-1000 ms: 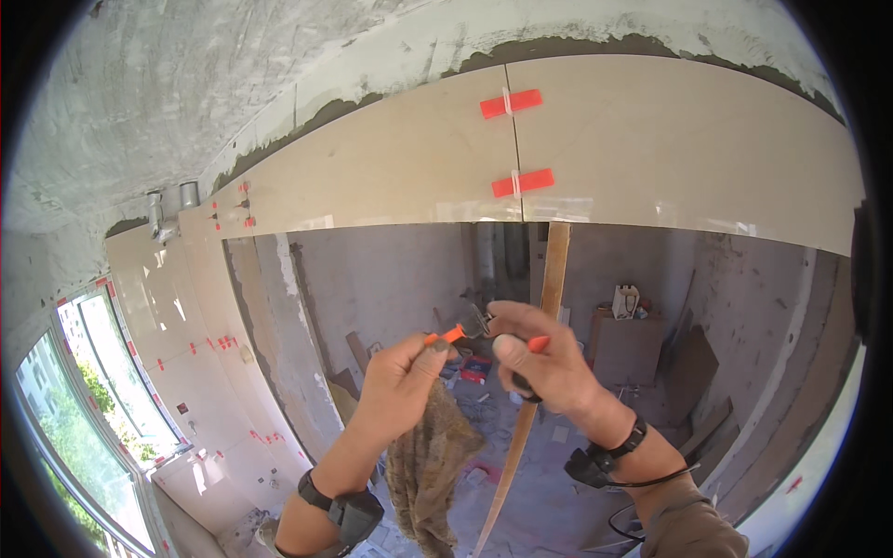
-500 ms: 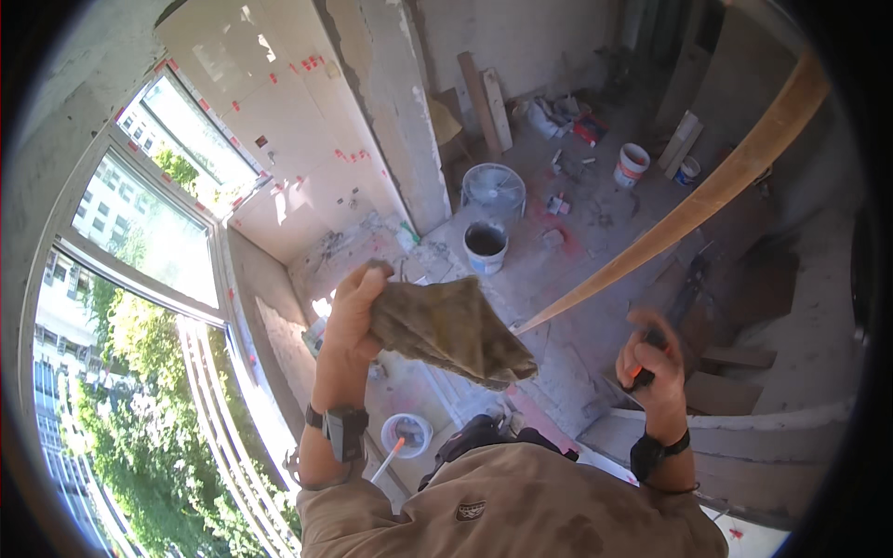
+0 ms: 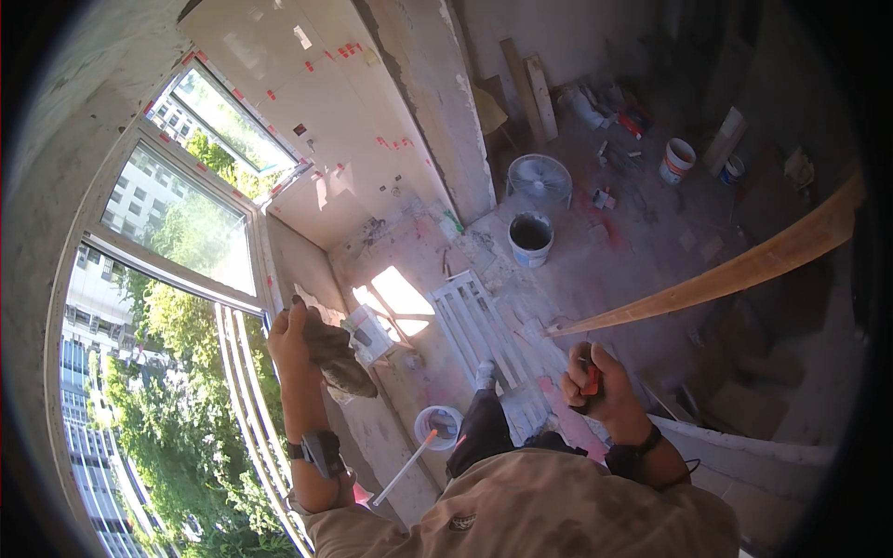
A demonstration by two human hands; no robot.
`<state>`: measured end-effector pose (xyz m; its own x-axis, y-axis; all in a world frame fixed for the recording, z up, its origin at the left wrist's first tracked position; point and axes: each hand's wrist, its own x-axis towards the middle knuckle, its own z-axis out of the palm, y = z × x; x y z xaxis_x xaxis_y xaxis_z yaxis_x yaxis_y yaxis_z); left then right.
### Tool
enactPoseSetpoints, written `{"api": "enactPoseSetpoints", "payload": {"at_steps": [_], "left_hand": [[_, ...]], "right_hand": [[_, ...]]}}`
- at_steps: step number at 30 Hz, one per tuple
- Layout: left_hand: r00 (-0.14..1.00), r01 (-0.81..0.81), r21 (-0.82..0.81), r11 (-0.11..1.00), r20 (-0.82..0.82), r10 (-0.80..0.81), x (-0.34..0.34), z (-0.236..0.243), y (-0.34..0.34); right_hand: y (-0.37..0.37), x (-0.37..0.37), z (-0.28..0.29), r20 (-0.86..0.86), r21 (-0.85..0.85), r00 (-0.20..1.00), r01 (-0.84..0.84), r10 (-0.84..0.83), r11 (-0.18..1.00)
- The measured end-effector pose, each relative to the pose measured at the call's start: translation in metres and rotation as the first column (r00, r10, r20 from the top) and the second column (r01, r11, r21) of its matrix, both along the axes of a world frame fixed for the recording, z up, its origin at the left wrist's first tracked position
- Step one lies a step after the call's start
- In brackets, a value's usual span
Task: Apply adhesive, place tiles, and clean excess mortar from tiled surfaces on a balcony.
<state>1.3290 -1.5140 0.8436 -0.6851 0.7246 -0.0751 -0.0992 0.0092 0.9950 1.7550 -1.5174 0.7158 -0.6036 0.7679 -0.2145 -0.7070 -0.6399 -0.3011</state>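
Note:
My left hand is raised beside the window, its fingers closed on a bunched brown cloth. The cloth hangs from the grip toward the middle of the room, well above the floor. Around a small red and black object the fingers of my right hand are curled. Most of that object is hidden in the fist, so its kind cannot be made out. My two hands are far apart, each with a dark band on its wrist.
A long wooden plank slants up on the right. Below me lie a slatted pallet and a white bucket with a long-handled tool. Farther off stand a dark-filled bucket, a round fan and another bucket. A window fills the left.
My left hand has swung left toward the window, and the cloth, spread out before, now hangs bunched. My right hand has moved left and lower, its fingers more tightly curled. The view has shifted.

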Motion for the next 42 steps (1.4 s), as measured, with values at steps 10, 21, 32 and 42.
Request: {"api": "enactPoseSetpoints", "payload": {"at_steps": [10, 21, 32, 42], "left_hand": [[0.978, -0.109, 0.161, 0.981, 0.196, 0.076, -0.103, -0.040, 0.085], [0.929, -0.088, 0.058, 0.994, 0.364, 0.061, -0.128, -0.108, 0.143], [0.959, -0.152, -0.006, 0.988, 0.239, 0.149, -0.131, -0.077, 0.176], [0.983, -0.057, 0.037, 0.998, 0.176, 0.050, -0.134, -0.041, 0.270]], "right_hand": [[0.114, -0.086, -0.037, 0.295, -0.321, 0.950, 0.197, -0.100, 0.926], [0.203, -0.116, -0.078, 0.321, -0.381, 0.908, 0.383, -0.268, 0.842], [0.325, -0.152, -0.260, 0.404, -0.698, 0.894, 0.439, -0.195, 0.565], [0.477, -0.206, -0.127, 0.703, -0.091, 0.699, 0.272, -0.131, 0.958]]}}
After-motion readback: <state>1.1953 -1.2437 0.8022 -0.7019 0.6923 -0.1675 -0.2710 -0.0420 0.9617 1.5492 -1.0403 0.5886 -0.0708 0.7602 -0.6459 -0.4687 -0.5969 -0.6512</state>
